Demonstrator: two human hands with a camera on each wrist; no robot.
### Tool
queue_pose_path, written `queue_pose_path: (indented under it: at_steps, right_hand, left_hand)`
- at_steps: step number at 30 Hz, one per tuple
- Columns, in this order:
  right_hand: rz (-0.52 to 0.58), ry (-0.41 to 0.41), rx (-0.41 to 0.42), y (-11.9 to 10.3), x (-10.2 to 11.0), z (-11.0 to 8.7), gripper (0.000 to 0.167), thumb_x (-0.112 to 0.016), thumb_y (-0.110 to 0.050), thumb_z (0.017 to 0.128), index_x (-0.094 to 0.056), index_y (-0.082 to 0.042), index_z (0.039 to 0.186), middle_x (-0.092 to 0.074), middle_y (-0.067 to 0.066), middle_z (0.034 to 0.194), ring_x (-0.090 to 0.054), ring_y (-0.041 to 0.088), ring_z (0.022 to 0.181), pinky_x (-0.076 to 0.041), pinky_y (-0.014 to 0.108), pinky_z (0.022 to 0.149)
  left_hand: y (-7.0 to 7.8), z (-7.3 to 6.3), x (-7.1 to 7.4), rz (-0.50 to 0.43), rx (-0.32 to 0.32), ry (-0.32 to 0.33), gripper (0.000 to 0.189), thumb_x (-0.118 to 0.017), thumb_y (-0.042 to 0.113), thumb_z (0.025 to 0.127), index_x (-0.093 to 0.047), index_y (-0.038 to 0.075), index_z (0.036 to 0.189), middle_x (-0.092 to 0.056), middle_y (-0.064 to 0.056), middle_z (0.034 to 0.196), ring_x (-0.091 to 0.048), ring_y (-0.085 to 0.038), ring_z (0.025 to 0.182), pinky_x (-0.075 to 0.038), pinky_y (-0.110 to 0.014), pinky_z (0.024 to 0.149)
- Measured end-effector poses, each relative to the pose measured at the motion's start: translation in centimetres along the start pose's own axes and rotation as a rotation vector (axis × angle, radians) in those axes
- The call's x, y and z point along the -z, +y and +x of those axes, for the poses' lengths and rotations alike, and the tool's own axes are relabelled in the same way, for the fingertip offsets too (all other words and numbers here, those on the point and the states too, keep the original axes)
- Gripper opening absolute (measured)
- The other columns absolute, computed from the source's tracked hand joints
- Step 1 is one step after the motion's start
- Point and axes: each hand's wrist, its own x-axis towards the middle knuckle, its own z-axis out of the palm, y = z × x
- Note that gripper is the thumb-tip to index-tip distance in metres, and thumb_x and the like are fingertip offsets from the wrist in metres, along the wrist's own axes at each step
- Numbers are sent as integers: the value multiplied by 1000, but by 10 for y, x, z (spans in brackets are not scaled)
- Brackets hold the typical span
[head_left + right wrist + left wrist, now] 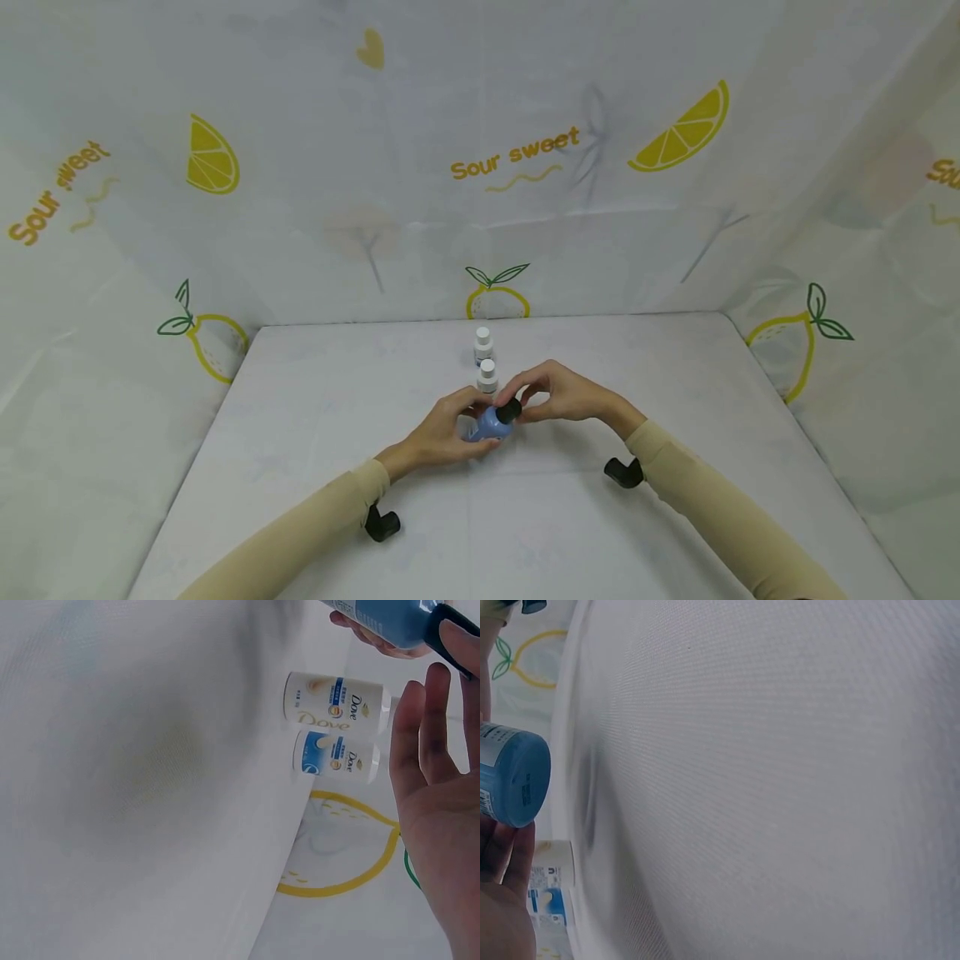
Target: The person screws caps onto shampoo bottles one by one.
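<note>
A blue bottle [489,425] with a black cap [510,411] is held tilted above the table, its cap toward the right. My left hand [438,433] grips the bottle's body between thumb and fingers. On the other side, my right hand [566,393] pinches the black cap. The left wrist view shows the round base of the blue bottle [531,780] lifted off the cloth. In the right wrist view the thumb lies against the black cap [452,637]; part of the cap is cut off by the frame edge.
Two white Dove bottles stand just beyond my hands, a nearer one [487,379] and a farther one [483,346]. Under them is a white cloth-covered table [330,392]. A white curtain [420,225] with lemon prints hangs behind the table.
</note>
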Motion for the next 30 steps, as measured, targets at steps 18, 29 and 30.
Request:
queue_pose_path:
  at_steps: [18,29,30]
  right_hand:
    - [-60,78,-110,-8,-4,3,33,-91,-13,88,-77,-13,118,-78,7,120,-70,8,108,-63,34,97]
    - [-86,123,-137,-7,-8,6,31,-95,-17,84,-74,-16,106,-74,-1,103,-66,11,101,-62,37,93]
    - [-89,126,-140,-6,-9,6,31,-95,-17,84,-74,-16,106,-73,-1,102,-66,11,101,-62,37,93]
  left_hand:
    - [-1,-1,1,-8,17,8,48,-90,13,87,-68,5,129,-72,-9,116,-68,-15,103,-66,-31,93]
    - [0,-1,0,0,-1,14,46,-90,12,86,-68,5,127,-71,-9,113,-68,-14,102,-66,-31,94]
    - [0,-1,0,0,-3,13,46,-89,12,87,-68,4,127,-71,-9,113,-68,-13,102,-66,-30,94]
